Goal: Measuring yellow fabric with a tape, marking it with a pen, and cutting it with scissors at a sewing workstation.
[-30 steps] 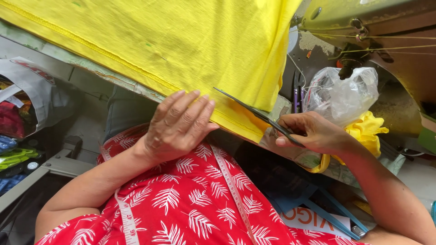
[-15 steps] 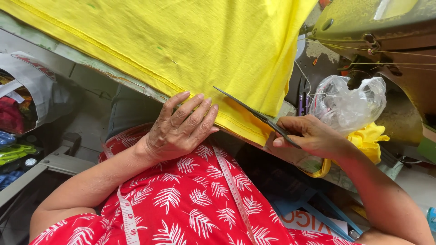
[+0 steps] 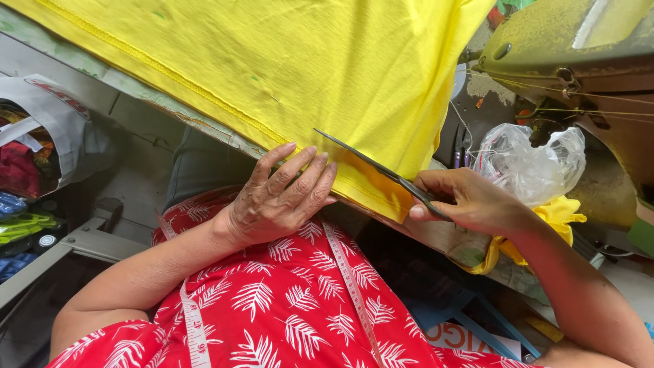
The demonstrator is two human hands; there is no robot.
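A large yellow cloth lies spread over the table and hangs over its near edge. My left hand rests flat against the cloth's hanging hem, fingers together and pointing up. My right hand grips the handles of dark scissors, whose long blades lie along the cloth's lower corner, pointing up and left. A white tape measure hangs around my neck over a red dress with white leaf print.
A yellowish sewing machine stands at the upper right with thread running off it. A clear plastic bag and yellow scraps sit beside my right hand. A white bag with coloured cloth stands at left. A metal frame lies low left.
The scissor blades have slid a little further left along the cloth's edge. My left hand stays pressed on the hem. The view has shifted slightly.
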